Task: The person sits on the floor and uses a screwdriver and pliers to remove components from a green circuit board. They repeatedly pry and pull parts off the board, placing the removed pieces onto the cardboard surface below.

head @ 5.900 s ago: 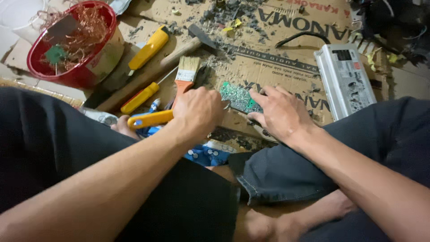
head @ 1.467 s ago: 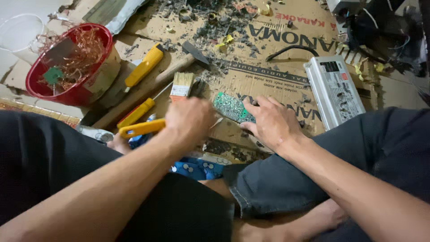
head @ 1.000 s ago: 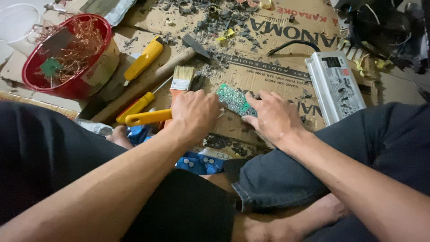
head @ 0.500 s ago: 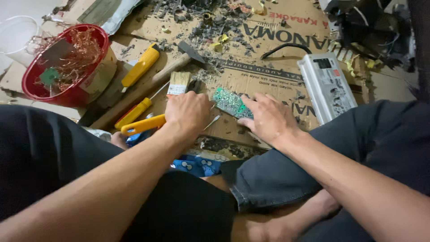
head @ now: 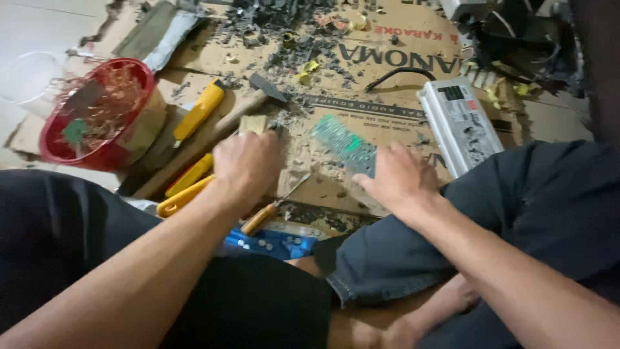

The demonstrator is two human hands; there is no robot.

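So, I'm sitting on the floor with flattened cardboard spread out in front of me. My left hand is curled into a loose fist over a small paintbrush; only its pale bristle end pokes out past my knuckles, so it looks like I'm gripping it, though the handle itself is hidden under my hand. My right hand lies flat with fingers spread, pressing down on the near end of a green circuit board that's resting on the cardboard between my two hands. The board is blurry, so I can't make out any parts on it.

Just below my left hand a screwdriver with an orange-brown handle lies at an angle, tip pointing up toward the board. To the left there are yellow-handled tools and a yellow utility knife, and a hammer with a wooden handle runs diagonally behind my left hand. Further left sits a red bowl full of copper wire scraps. Off to the right, near my knee, is a silver metal power supply box with a black cable just above it. A heap of dark broken bits covers the far end of the cardboard. Something blue with white dots lies by my leg.
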